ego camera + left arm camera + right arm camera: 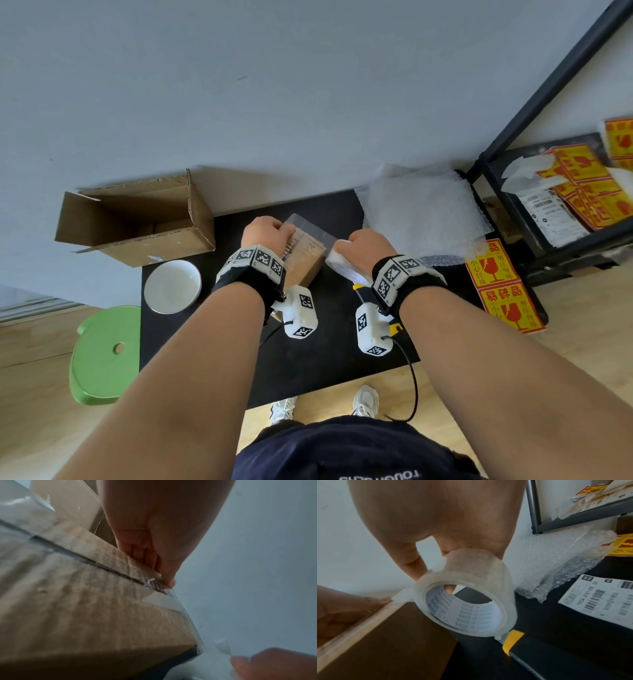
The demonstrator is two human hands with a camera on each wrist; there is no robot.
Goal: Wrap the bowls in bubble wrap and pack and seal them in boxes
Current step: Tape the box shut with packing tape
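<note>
**Two hands taping the small box shut**

Two hands are working over the closed small box (303,262) in the middle of the desk (325,370), so I am reading this as the sealing step. My left hand (269,234) is pressing the loose end of the clear tape strip (313,228) down at the box's far edge, thumb straight along that edge, the other fingers hidden behind the box. My right hand (368,246) is gripping the tape roll (464,601), fingers hooked through its core, just beside the box's right side, with the strip stretched between us.

Next, I judge, I am needing to keep the strip taut, lay it along the centre seam (89,559), then cut it; the yellow-and-black utility knife (518,646) is lying just under the roll.

One white bowl (172,287) is sitting bare on the desk's left corner, touching nothing, still unwrapped. Behind it a larger open carton (137,221) is lying on its side. Bubble wrap (424,212) is heaped at the far right, near a shipping label (599,599) and fragile stickers (500,291). Nothing is blocking the seam, though the knife and label are crowding my right side.
</note>
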